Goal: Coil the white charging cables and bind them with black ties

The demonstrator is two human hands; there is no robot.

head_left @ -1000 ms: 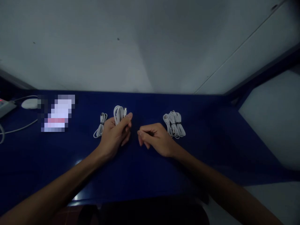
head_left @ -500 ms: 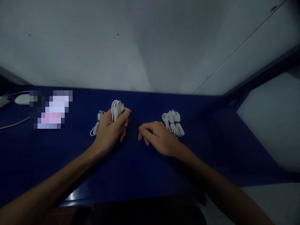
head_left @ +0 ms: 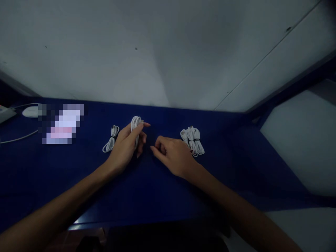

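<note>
Cable (head_left: 135, 121), white and coiled, is clamped between thumb and fingers of the left hand (head_left: 127, 142), at one o'clock from its palm; no tie shows on it, though the hand covers its lower part. Right hand (head_left: 174, 154), near three o'clock from the left, has curled fingers, and whether they grip anything cannot be told. Binding appears complete on the bundle (head_left: 109, 144) at nine o'clock from the left hand and the pile (head_left: 193, 134) at two o'clock from the right, both on the blue table (head_left: 141, 199) with dark ties (head_left: 196, 140) visible, leaving the held coil unconfirmed.
</note>
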